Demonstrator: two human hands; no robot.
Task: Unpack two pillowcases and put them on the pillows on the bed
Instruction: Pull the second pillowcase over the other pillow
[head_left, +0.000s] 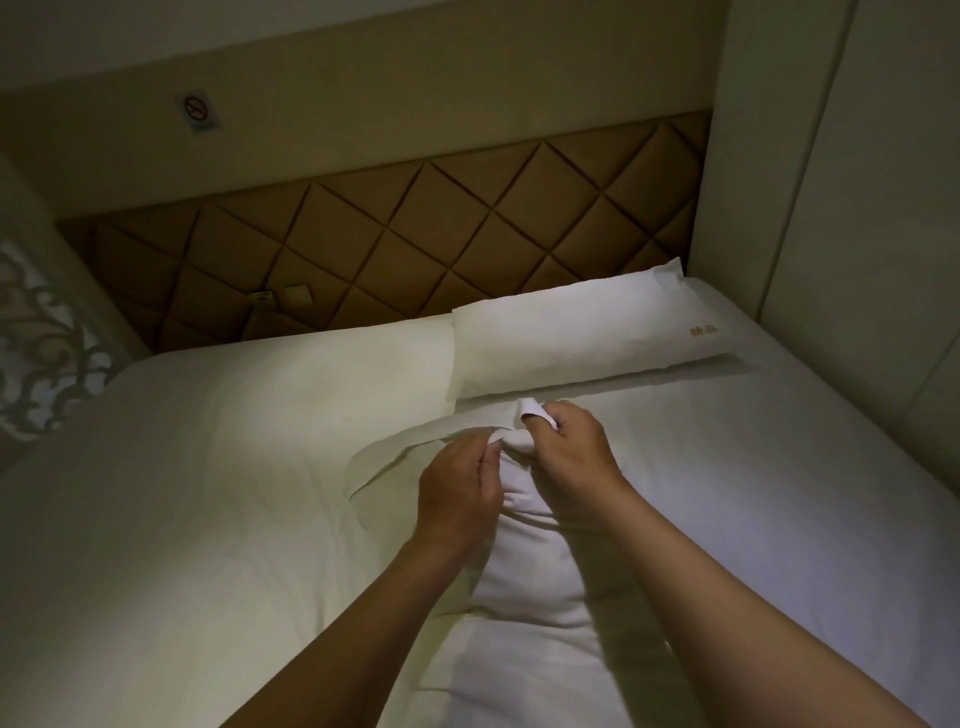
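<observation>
Judging by how things lie, the job looks a little past halfway. One pillow (587, 338) is cased and sits at the head of the bed (208, 467), at one o'clock from the hands, with a small gold mark near its right end. A second pillow (535, 561) lies lengthwise on the bed, running from twelve toward six o'clock between the forearms, and is not yet covered along the length that shows.

The left hand (457, 499) pinches a fold of white cloth between thumb and fingers at that pillow's far end. The right hand (571, 447) grips the same end with curled fingers, a small flap of cloth sticking up above them. The pillowcase (405, 452) spreads thin and flat at ten o'clock from the hands, its far edge reaching close to the cased pillow. Whether the pillow's end is already inside the case mouth I cannot tell: it is white on white in dim light.

What seems left is drawing the case down the whole pillow, then setting it in the vacant place at eleven o'clock.

A quilted brown headboard (415, 234) stands at twelve, with two wall plates (283, 297) low on it. A no-smoking sign (200, 111) hangs above at eleven, a patterned screen (36, 338) is at nine, and pale wall panels (831, 208) are at three. No packaging shows. Nothing blocks the vacant place; the likelier trouble is the thin case bunching under the pillow.
</observation>
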